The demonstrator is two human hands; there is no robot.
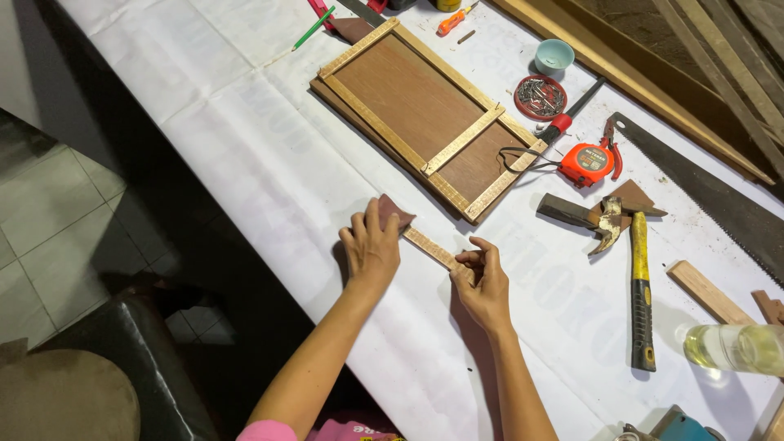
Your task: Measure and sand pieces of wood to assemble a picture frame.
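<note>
Sanding looks underway: left hand (371, 245) presses brown sandpaper (398, 212) onto the thin wood strip (429, 247) at 6 o'clock of the framed panel (425, 114), right hand (482, 282) pinching its other end, so steady strokes seem needed.

A tabletop (245, 155) covered in white sheeting carries a framed wooden panel (425, 114), a thin wood strip (429, 247), a hammer (639, 286), an orange tape measure (590, 162), a handsaw (702, 192), a red dish of nails (540, 97), a small blue cup (554, 56) and a green pencil (314, 28).
</note>
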